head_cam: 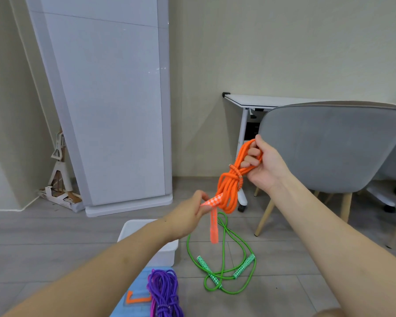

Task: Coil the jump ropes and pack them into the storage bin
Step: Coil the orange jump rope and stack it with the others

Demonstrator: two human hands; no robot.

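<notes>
Right hand (264, 164) up high, fingers curled through the top of the orange rope (230, 187) coil. Left hand (193, 210) pinching one checkered orange handle (212, 200) at the coil's base, the other handle (214, 227) dangling blurred below. Down on the floor (284, 282): green rope (224, 268) sprawled loose, purple rope (164, 291) bundled on a blue mat (135, 287), white bin (167, 250) behind the left forearm. Grey chair (329, 145) at right.

Beige wall (284, 42), wood floor (55, 248), grey chair (329, 145).
</notes>
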